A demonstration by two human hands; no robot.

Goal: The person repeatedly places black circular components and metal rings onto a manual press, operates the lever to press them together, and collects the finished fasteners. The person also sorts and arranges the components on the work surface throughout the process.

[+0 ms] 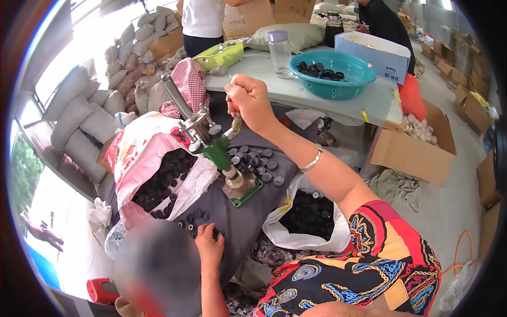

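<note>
Right grip on the lever, left grip low by the discs

My right grip is curled tightly round the lever of the green hand press, probably because a full fist holds it firmest. My left grip bends over the dark discs on the tabletop; its fingertips are partly hidden, so I cannot tell whether they pinch one. Loose dark caps lie heaped just beside the press. The pink-and-white sack on the left and the white bag on the right both gape, likely set so that their dark pieces are within reach.

The tabletop's right edge runs between press and bag. The sack crowds the press's left, and another person's head is near my left forearm; above the bag, my right arm has open air.
</note>
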